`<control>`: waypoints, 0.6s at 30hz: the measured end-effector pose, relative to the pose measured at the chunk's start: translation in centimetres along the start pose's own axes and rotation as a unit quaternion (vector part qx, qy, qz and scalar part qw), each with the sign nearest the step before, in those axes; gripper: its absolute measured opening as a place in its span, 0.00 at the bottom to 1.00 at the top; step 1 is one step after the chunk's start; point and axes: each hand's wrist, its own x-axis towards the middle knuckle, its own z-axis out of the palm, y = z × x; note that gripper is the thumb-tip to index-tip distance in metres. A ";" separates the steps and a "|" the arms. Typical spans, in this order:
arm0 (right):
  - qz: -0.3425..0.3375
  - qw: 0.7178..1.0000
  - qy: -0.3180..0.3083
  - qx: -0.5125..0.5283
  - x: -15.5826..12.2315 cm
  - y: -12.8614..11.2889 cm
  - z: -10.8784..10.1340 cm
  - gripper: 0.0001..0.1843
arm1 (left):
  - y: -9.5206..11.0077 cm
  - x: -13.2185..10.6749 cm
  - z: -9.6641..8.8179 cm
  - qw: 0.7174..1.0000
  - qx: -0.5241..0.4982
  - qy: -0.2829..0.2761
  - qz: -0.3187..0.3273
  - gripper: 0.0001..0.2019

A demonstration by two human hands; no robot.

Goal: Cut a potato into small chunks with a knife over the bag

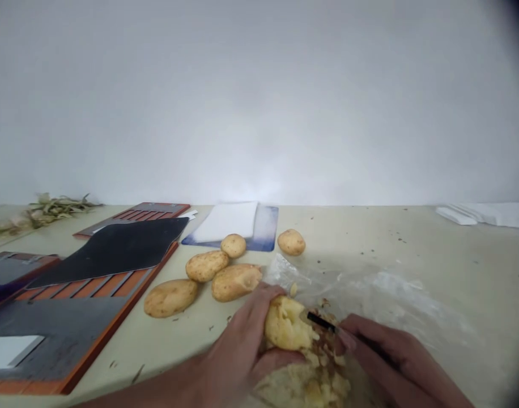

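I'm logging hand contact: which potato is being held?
The pale yellow, rough-cut potato, gripped by the person's bare left hand; the five tan-skinned, rounded potatoes lie on the cream tabletop.

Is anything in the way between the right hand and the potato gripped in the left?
Nothing visible blocks it. The right hand holds a dark tool pointed at the hollowed side of the potato; whether it touches is unclear. Potato scraps lie below, apparently not obstructing.
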 end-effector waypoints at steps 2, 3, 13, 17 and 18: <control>0.018 1.000 -0.003 0.024 -0.3 -0.4 0.0 0.22 | 0.0 0.1 -0.4 0.999 -0.031 -0.018 -0.011 0.30; 0.022 0.999 -0.021 0.045 -0.3 -0.7 -0.1 0.22 | 0.0 0.2 -0.6 0.998 -0.047 -0.022 -0.017 0.29; 0.031 0.990 -0.034 0.135 0.4 -1.4 -0.4 0.23 | 0.8 1.1 -1.3 0.981 -0.173 -0.084 -0.028 0.26; 0.022 0.990 -0.021 0.134 0.2 -1.8 -0.5 0.23 | 0.8 1.4 -2.4 0.989 -0.125 -0.063 -0.048 0.27; 0.022 0.991 -0.018 0.133 0.1 -1.9 -0.5 0.23 | 0.9 1.5 -2.8 0.990 -0.112 -0.060 -0.056 0.26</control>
